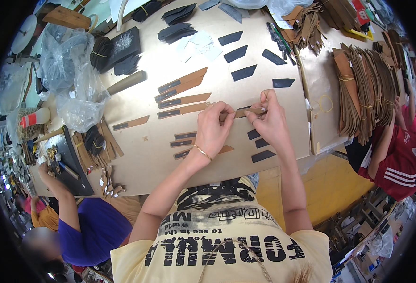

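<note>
My left hand [213, 129], with a thin bracelet at its wrist, pinches one end of a narrow brown leather strip [242, 113]. The fingers of my right hand [270, 123] are closed on its other end, where a small pale piece shows. The strip is held just above the table. To the left of my hands lie several tan leather strips [194, 99], each with a dark patch at one end. Dark slant-cut pieces [244, 72] are spread beyond my right hand. More dark pieces [263, 156] lie beside my right wrist.
Bundled brown strips [359, 94] lie on the right-hand table near another person [392, 160]. Clear plastic bags [69, 70] and a black block [123, 49] are at the left. White paper pieces [199, 46] lie at the back. A co-worker in purple [92, 231] reaches in at left.
</note>
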Available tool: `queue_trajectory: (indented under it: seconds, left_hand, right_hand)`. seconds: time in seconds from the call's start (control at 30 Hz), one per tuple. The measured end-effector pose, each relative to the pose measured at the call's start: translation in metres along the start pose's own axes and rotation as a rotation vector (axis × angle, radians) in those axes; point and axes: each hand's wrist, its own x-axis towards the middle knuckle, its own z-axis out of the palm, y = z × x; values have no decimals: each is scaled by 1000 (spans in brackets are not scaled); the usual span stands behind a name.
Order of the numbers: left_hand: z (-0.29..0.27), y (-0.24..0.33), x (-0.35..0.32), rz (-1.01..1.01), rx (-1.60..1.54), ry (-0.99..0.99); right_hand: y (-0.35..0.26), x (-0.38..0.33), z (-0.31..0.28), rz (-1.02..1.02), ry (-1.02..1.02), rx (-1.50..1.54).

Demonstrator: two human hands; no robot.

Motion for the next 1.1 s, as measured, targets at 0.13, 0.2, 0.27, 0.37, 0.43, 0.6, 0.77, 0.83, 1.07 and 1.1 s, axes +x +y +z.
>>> queue_trajectory:
  seconds: [0.13, 0.2, 0.27, 0.37, 0.43, 0.6, 0.77, 0.83, 1.07, 1.1]
  left_hand:
    - [2, -2, -2, 65, 49, 20]
    - [6, -2, -4, 124, 127, 24]
    - [9, -1, -7, 202, 246, 4]
    - [13, 2, -12, 275, 477, -82]
    - [14, 6, -14, 283, 606, -142]
    - [11, 11, -14, 294, 651, -189]
    - [10, 14, -11, 250, 637, -225]
    - [9, 15, -11, 241, 623, -223]
    - [8, 18, -10, 253, 640, -239]
    - [8, 17, -11, 260, 640, -235]
  right_hand:
    - [1, 1, 1, -7, 6, -13]
    - [1, 1, 1, -7, 2, -7]
    - [1, 1, 1, 5, 2, -17]
    - [1, 0, 2, 24, 9, -17]
    - [2, -2, -1, 17, 39, 17]
    - [11, -11, -20, -65, 169, 57]
    - [23, -9, -19, -53, 228, 110]
    - [26, -9, -17, -62, 247, 113]
    - [24, -9, -13, -65, 284, 86]
    - [23, -10, -11, -45, 290, 93]
